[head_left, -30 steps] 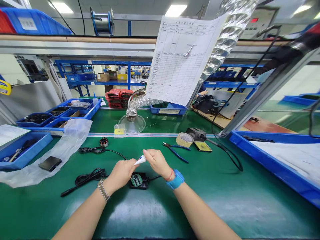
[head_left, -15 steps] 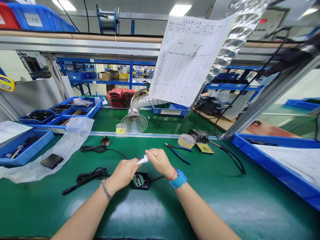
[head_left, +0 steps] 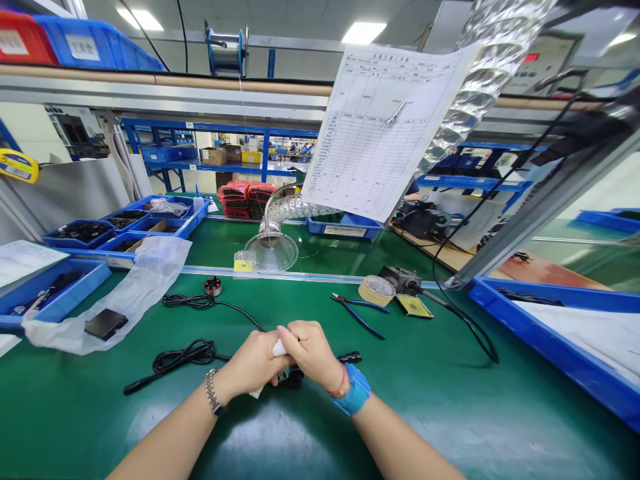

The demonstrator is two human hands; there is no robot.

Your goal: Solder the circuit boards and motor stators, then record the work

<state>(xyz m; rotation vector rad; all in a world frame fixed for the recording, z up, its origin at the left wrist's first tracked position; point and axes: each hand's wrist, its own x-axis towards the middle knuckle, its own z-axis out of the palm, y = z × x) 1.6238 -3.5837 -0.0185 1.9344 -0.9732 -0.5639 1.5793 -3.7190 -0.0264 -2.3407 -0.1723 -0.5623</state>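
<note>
A white squeeze tube (head_left: 279,347) shows between my two hands, mostly covered by the fingers. My left hand (head_left: 254,363) is closed round it, and a pale flat corner sticks out beneath that hand. My right hand (head_left: 314,355) is closed against the tube from the right, thumb on top. Directly under the hands lies a black housing (head_left: 294,381) with a green circuit board, largely hidden. A black cable connector (head_left: 350,357) pokes out right of my right wrist. Coiled black cable (head_left: 185,357) lies left of my left hand.
Blue-handled cutters (head_left: 360,313) and a tape roll (head_left: 377,289) lie ahead on the right. A round motor-like part (head_left: 213,287) and a black cover (head_left: 106,324) are on the left. A fume hood funnel (head_left: 271,252) stands ahead. Blue bins (head_left: 555,353) flank the green mat.
Both hands have come together and moved slightly down over the black housing, hiding most of it. The tube has turned from slanted between the hands to mostly covered by them.
</note>
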